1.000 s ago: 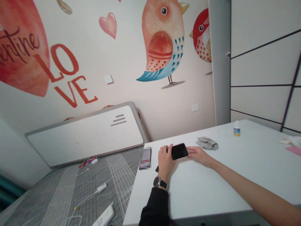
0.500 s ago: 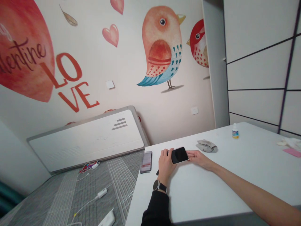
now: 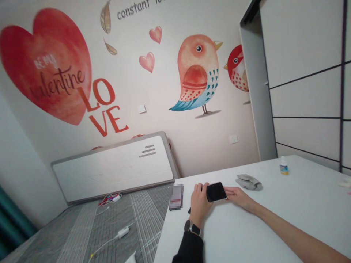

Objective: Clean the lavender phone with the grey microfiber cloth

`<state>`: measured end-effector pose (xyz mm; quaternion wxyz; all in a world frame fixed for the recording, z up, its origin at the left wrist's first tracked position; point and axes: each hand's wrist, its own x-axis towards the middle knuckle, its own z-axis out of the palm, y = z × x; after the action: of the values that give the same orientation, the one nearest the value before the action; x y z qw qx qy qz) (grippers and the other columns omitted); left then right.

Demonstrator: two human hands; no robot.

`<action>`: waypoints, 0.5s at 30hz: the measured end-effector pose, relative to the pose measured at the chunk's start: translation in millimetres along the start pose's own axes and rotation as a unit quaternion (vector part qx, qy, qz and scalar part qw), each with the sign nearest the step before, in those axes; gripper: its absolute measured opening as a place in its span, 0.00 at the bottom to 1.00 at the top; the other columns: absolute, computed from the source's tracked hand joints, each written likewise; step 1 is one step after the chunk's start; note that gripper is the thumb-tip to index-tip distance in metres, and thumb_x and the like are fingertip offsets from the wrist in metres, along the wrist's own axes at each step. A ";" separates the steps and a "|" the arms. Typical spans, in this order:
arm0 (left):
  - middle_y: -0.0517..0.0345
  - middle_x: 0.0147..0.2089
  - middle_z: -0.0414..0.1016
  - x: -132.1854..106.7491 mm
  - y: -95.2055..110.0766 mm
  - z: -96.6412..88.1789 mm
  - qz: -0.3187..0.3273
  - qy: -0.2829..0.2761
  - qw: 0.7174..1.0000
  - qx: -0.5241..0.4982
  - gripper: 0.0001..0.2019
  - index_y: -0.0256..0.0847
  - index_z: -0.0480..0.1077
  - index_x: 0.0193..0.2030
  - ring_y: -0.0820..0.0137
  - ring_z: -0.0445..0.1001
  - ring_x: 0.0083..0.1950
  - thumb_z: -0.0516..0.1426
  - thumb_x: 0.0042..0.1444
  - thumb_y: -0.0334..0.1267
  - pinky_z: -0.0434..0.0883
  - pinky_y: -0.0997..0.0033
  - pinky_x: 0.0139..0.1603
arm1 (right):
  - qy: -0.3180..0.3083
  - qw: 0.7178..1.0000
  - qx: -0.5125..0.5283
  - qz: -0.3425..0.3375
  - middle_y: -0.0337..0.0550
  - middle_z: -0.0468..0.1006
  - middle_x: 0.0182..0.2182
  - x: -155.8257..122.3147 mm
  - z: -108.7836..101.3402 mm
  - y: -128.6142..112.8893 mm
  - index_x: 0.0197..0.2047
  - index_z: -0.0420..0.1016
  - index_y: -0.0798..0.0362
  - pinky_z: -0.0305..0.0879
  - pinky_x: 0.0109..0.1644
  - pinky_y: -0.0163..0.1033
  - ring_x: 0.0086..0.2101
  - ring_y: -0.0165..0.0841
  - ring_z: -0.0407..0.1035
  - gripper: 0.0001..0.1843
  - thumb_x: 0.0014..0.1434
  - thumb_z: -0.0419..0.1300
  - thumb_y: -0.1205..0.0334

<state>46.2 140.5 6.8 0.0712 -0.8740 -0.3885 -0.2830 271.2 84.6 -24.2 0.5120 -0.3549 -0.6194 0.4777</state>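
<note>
A black smartphone (image 3: 216, 192) lies tilted across my hands, just above the white table (image 3: 285, 219). My left hand (image 3: 199, 202) holds its left end, with the fingers curled behind it and a black-strapped wristwatch (image 3: 192, 228) on the wrist. My right hand (image 3: 238, 198) lies flat and low, its fingertips touching the phone's right edge. Beside my left hand sits a pixelated, blurred flat object (image 3: 176, 197). A dark corner of something (image 3: 189, 210) shows under my left hand, mostly hidden.
A folded grey cloth (image 3: 249, 182) and a small white bottle (image 3: 284, 166) stand on the table. Left of the table is a grey plaid mattress (image 3: 109, 226) with a white charger (image 3: 123, 231) and cables. A white panel (image 3: 113, 170) leans against the painted wall.
The whole scene has shifted down and slightly right in the picture as my head moved. Both hands stay on the phone in much the same pose.
</note>
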 end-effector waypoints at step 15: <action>0.53 0.53 0.69 0.3 -0.6 -1.9 0.006 -0.009 1.000 -0.004 0.31 0.47 0.64 0.64 0.59 0.68 0.55 0.65 0.53 0.37 0.70 0.61 0.54 | 0.000 1.000 0.020 0.012 0.53 0.80 0.57 -1.2 -0.3 4.9 0.67 0.74 0.54 0.64 0.67 0.62 0.57 0.52 0.75 0.36 0.59 0.69 0.48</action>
<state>45.1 140.4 8.5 0.0663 -0.8790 -0.3828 -0.2763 271.6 85.0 -29.2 0.5135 -0.3519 -0.6057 0.4957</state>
